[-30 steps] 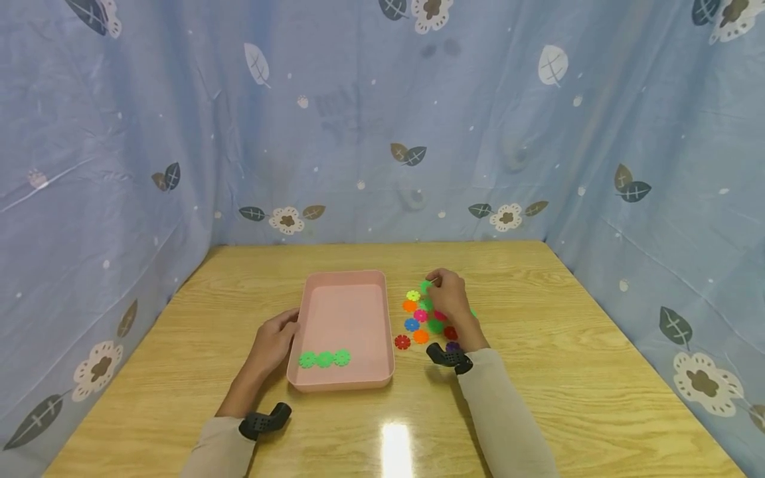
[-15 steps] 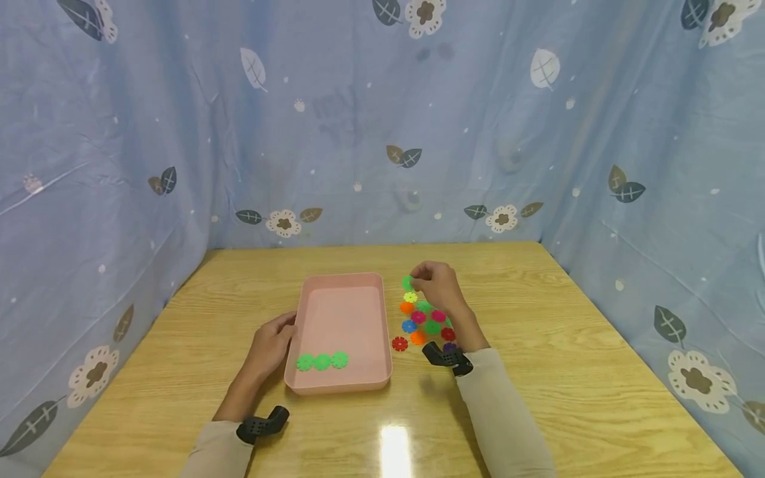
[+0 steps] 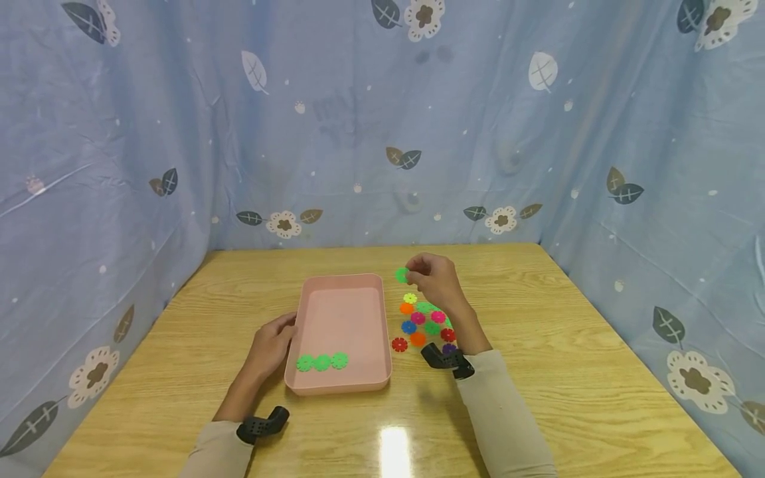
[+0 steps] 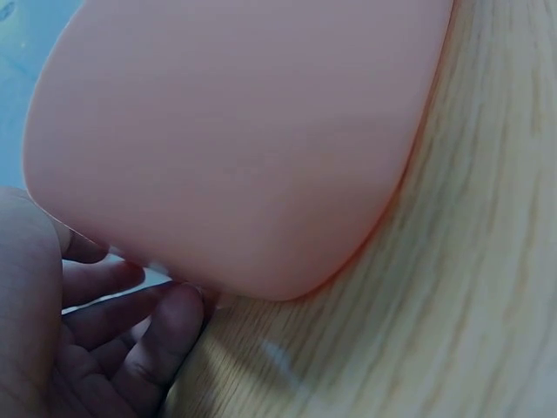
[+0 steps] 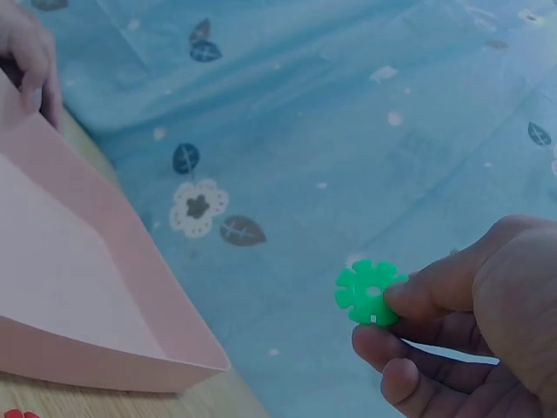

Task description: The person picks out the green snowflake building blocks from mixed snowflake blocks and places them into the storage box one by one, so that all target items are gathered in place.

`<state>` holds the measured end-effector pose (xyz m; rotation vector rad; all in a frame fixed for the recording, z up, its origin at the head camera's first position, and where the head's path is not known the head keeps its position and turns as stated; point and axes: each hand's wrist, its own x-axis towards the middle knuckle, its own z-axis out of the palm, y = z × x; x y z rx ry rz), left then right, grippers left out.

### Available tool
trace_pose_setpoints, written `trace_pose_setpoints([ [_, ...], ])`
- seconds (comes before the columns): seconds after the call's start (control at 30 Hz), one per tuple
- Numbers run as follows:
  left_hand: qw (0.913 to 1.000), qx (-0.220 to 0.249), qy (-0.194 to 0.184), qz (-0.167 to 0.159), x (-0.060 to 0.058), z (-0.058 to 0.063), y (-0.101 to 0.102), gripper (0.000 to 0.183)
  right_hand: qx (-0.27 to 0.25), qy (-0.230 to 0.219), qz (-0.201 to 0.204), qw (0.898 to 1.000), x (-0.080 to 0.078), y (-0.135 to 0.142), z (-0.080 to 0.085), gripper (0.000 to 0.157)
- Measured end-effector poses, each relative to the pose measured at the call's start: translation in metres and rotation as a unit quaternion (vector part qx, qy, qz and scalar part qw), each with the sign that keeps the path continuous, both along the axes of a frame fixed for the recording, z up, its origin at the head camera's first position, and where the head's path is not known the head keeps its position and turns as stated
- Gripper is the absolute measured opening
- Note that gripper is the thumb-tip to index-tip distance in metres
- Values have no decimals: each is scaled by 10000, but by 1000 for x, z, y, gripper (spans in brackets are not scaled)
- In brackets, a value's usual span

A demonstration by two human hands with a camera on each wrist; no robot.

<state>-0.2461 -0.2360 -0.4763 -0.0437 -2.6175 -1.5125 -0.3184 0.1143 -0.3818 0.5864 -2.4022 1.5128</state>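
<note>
My right hand (image 3: 418, 272) pinches a green snowflake disc (image 3: 402, 275) between thumb and fingers, lifted above the table to the right of the pink tray (image 3: 311, 302). The right wrist view shows the same green disc (image 5: 369, 293) held in my fingertips (image 5: 416, 296), with the pink tray (image 5: 104, 261) to the left. Three green discs (image 3: 323, 362) lie in a row at the tray's near end. A cluster of coloured discs (image 3: 423, 322) lies on the table under my right forearm. My left hand (image 3: 271, 342) rests against the tray's left wall; its fingers (image 4: 130, 322) curl at the tray (image 4: 235, 139) corner.
The wooden table (image 3: 568, 345) is walled on three sides by blue flowered cloth (image 3: 358, 119). A glare spot (image 3: 396, 448) shines at the table's near edge. Black wrist mounts (image 3: 263, 423) sit on both forearms.
My right hand has lifted the green disc off the pile and carried it up and to the left, toward the tray. The left hand has stayed at the tray.
</note>
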Motion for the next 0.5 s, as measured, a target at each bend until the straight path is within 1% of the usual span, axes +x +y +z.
trace_pose_setpoints([
  [0.2, 10000, 27, -10, -1, 1, -1, 0, 49, -321, -23, 239, 9992, 3, -3, 1, 10],
  [0.3, 10000, -39, 39, -12, 1, -1, 0, 49, -478, -67, 363, 9982, 5, -5, 2, 11],
  [0.5, 10000, 32, 76, -50, 1, 1, 0, 48, -645, -256, 753, 9947, 5, -10, 0, 11],
])
